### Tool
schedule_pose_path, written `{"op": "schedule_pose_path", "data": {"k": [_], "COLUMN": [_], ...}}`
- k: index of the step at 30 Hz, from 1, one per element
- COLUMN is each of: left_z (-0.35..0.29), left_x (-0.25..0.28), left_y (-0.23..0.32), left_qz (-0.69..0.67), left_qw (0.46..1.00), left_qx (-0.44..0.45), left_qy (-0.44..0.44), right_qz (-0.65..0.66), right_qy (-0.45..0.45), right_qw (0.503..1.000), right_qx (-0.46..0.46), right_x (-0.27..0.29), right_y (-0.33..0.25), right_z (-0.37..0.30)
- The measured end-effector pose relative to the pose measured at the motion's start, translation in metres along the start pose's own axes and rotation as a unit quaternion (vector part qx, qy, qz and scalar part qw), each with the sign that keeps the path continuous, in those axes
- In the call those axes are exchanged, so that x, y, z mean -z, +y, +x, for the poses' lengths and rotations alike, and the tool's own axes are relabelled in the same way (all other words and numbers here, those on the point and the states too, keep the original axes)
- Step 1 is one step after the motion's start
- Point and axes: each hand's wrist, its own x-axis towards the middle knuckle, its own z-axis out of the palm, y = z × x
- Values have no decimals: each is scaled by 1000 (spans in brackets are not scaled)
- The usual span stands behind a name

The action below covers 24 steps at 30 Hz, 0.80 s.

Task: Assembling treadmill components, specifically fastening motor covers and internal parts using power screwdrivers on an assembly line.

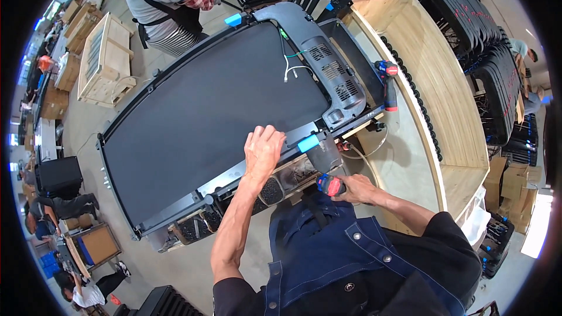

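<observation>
In front of me lies a treadmill base with a wide black running belt point(211, 99) and a silver side rail point(225, 177). My left hand point(263, 151) rests on the near side rail with its fingers curled closed; whatever is under them is hidden. Low at my waist, my right hand point(358, 189) is closed around the handle of a red and black cordless drill point(331, 185). A black plastic motor cover point(319, 47) spans the base's right end. White wires point(287, 71) with a green lead come out beside it. A blue pad point(308, 143) sits on the near corner.
Another cordless drill point(389, 88) stands at the base's right end, beside a large wooden crate point(451, 93). Bins of small black parts point(271, 191) sit under the near rail. Across the base stands a co-worker point(164, 9). Stacked black frames point(462, 17) fill the far right.
</observation>
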Motion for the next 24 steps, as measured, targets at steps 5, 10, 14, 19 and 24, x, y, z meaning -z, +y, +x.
{"op": "schedule_pose_path", "data": {"k": [5,10,14,19,24], "left_z": [-65,-201,-239,-248,-251], "left_x": [71,155,169,150,151], "left_y": [-17,-69,-103,-123,-140], "left_qz": [-32,116,152,213,237], "left_qw": [994,960,964,963,964], "left_qx": [106,256,204,132,78], "left_qy": [11,18,-78,-96,-90], "right_qz": [-41,-13,15,-35,737], "right_qy": [26,183,166,168,-161], "right_qw": [996,971,953,982,652], "right_qx": [-72,-154,-252,-80,76], "right_x": [-88,-175,-215,-204,-181], "right_y": [40,51,39,-43,-139], "right_z": [62,143,192,198,274]}}
